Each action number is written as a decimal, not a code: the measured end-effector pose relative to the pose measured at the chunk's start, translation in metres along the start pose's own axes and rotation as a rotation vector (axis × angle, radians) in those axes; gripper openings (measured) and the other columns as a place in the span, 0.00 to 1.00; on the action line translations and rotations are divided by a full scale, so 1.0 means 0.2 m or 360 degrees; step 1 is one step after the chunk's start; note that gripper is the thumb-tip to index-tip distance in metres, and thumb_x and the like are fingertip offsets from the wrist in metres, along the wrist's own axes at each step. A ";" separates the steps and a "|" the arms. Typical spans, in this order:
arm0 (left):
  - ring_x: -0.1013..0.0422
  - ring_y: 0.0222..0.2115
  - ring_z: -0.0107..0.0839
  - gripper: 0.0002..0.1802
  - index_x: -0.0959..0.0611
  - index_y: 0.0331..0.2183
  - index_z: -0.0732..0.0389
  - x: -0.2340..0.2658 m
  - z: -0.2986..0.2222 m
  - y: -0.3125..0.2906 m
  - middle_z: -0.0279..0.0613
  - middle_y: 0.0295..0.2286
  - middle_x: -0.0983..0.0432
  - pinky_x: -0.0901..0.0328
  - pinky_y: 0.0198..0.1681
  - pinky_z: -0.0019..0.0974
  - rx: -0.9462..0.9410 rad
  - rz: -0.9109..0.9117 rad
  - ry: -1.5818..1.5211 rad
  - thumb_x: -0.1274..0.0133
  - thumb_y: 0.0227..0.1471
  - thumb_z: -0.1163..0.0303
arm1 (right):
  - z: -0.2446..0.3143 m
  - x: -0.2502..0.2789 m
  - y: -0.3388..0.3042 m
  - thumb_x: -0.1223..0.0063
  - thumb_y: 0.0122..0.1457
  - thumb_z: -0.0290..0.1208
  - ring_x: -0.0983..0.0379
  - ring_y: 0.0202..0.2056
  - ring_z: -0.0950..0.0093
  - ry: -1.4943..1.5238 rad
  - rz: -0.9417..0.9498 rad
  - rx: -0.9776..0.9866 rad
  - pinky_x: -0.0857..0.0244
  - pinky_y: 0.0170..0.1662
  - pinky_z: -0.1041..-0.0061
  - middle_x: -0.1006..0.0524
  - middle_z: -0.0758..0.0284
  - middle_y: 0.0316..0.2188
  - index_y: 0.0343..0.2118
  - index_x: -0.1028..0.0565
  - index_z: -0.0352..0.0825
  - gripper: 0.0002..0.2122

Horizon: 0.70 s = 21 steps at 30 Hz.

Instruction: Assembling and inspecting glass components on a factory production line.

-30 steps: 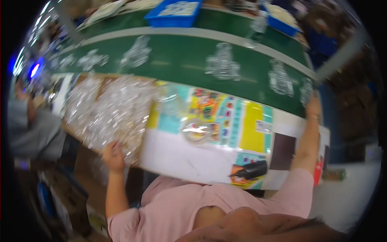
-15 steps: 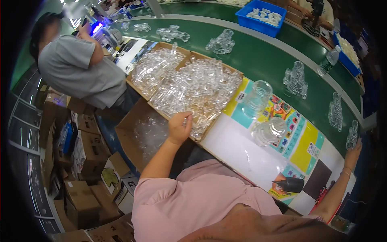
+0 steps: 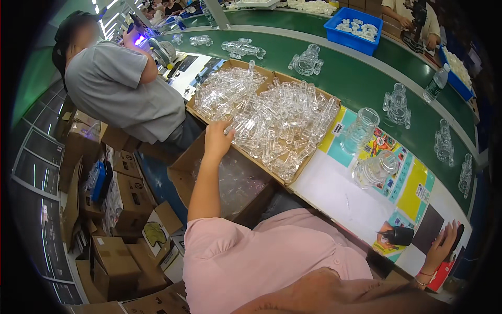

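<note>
My left hand is at the near left edge of a shallow cardboard tray heaped with small clear tubes. Its fingers are curled together against the pile; what they hold, if anything, I cannot make out. My right hand lies at the right end of the work surface, fingers stretched out, beside a black object. On the printed sheet right of the tray are two clear jar-like pieces, one upright and one tilted. A black-nozzled tool shows near the front edge.
Clear assembled pieces stand spaced along the green belt, with a water bottle beyond. A blue bin holds white parts. Below the tray is an open carton. A person in grey works at left, near stacked boxes.
My left hand has moved left and away along the tray's near edge. My right hand has left the clear piece on the belt and come back over the work surface. The view has shifted.
</note>
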<state>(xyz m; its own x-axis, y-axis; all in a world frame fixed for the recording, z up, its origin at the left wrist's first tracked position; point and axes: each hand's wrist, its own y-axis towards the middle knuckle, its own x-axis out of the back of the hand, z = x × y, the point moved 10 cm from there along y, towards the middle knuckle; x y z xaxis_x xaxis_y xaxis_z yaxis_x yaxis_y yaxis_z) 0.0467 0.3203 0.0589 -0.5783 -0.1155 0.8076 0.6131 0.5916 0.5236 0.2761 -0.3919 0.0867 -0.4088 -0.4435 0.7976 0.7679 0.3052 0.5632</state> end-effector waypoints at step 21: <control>0.29 0.29 0.38 0.11 0.22 0.33 0.65 -0.06 0.90 0.26 0.46 0.27 0.26 0.36 0.35 0.36 0.0526 -0.0580 -0.0574 0.49 0.44 0.71 | 0.24 0.03 -0.27 0.61 0.57 0.20 0.37 0.49 0.66 0.0184 0.0065 -0.0171 0.37 0.48 0.74 0.37 0.58 0.50 0.44 0.34 0.27 0.12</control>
<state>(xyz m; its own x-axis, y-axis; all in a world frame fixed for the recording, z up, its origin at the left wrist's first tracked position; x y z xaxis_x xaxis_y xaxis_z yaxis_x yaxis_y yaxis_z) -0.0124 0.4960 0.0273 -0.9007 -0.1141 0.4192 0.1750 0.7878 0.5905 0.2085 -0.3698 0.0709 -0.3217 -0.5285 0.7856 0.8335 0.2356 0.4998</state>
